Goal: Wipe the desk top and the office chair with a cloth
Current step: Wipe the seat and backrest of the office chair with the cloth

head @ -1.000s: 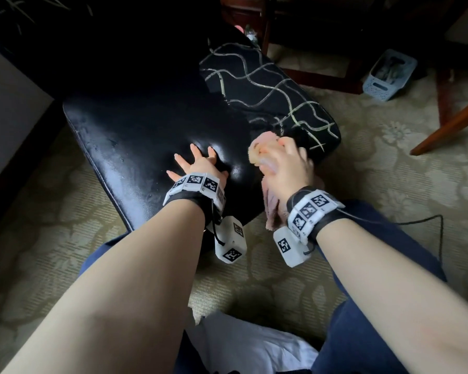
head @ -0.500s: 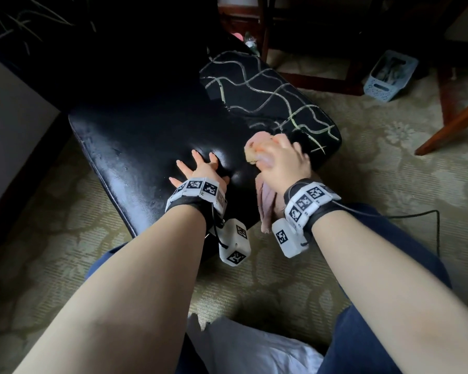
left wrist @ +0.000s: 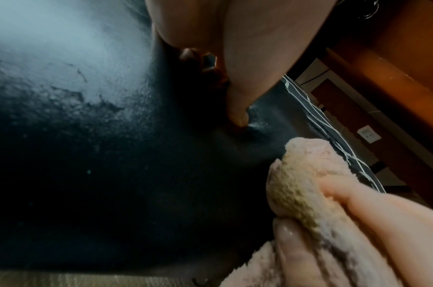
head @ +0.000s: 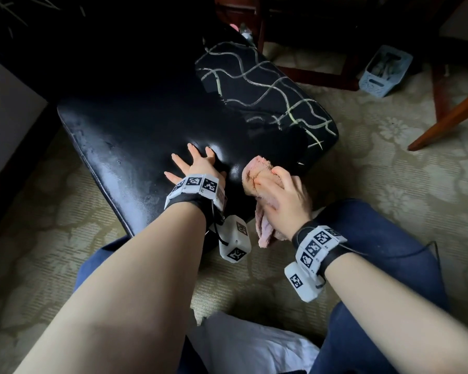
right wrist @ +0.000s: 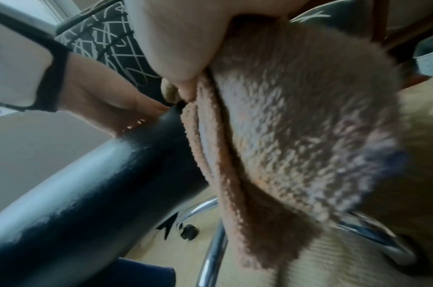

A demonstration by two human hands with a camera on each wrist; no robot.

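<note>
Left hand (head: 197,164) flat, fingers spread, pressing the black chair seat (head: 125,147). Right hand (head: 287,198) grips the pink cloth (head: 254,171) bunched at the seat's near right edge (tail hanging down).

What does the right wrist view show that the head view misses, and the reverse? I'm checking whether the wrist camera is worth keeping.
Only the right wrist view shows the chrome chair base and a caster under the seat. Only the head view shows the blue basket on the carpet and the left hand spread flat on the seat top. Both show the black chair seat, the patterned cushion and the pink cloth bunched in the right hand at the seat's front edge.
</note>
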